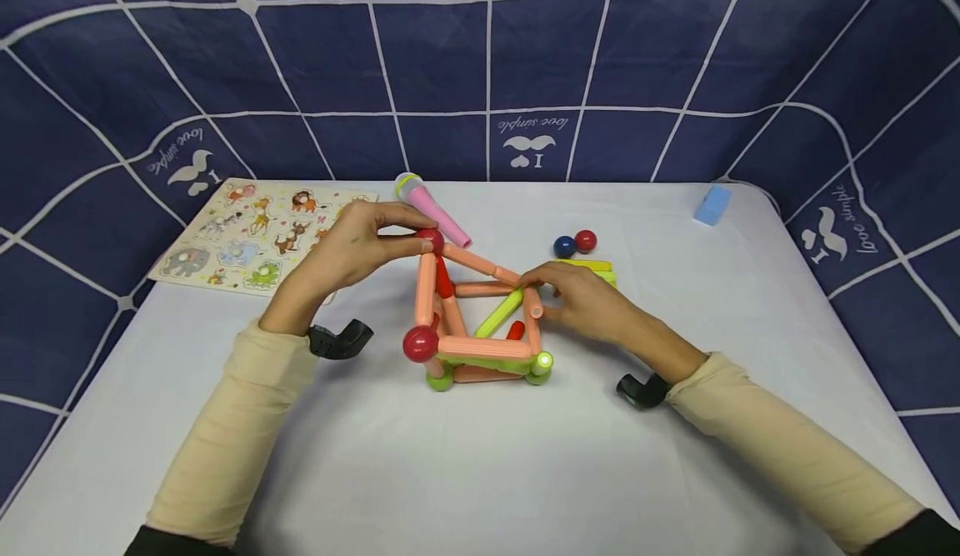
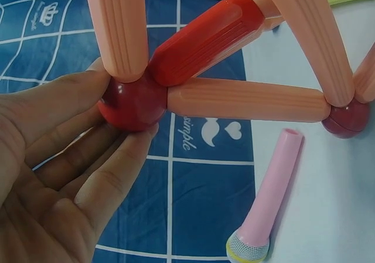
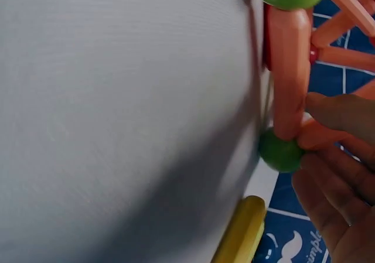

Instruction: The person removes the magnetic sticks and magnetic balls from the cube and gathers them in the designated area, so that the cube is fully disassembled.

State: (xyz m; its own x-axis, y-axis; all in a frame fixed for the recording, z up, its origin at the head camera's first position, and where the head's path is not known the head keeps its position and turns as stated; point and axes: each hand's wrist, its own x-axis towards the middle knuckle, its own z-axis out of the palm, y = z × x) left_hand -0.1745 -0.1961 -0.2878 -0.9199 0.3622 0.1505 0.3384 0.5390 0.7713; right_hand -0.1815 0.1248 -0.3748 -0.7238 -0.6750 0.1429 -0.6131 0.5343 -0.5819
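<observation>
I sit at what looks like a play corner, though whether it belongs to a home, a nursery or a studio I cannot tell. A dark blue checked cloth (image 1: 427,56), printed "love simple", screens the far side and both flanks of my white desk (image 1: 465,473). The animal puzzle (image 1: 240,231), pink toy mic (image 1: 438,212) and rod-and-ball frame (image 1: 483,348) speak of play.

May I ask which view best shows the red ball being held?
The left wrist view: the red ball is large, sticks meeting it. The head view shows it smaller, partly hidden; I cannot identify it in the right wrist view.
</observation>
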